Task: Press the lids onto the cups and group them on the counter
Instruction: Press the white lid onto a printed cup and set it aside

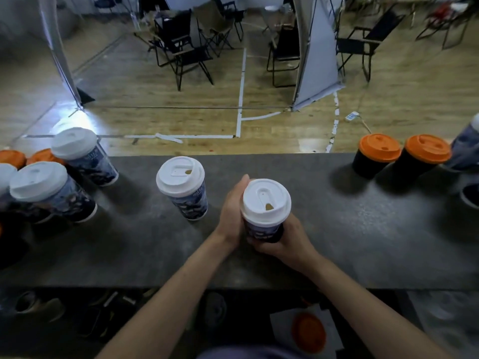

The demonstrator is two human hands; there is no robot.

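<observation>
A blue patterned cup [264, 230] with a white lid [266, 200] stands on the dark counter [337, 229] in the middle. My left hand [232, 216] wraps its left side and my right hand [283, 238] grips its lower right side. Just to the left stands a second white-lidded blue cup [182, 186], untouched. Three more white-lidded blue cups, among them one at the back [83, 155] and one nearer [49, 190], are grouped at the far left. Two black cups with orange lids [375, 155] [421, 158] stand at the far right.
Orange lids [11, 158] show behind the left group. Another blue cup [466, 146] and a dark cup rim [470, 194] sit at the right edge. An orange lid [308, 332] lies below the counter's near edge. Folding chairs [186, 53] stand on the wooden floor beyond.
</observation>
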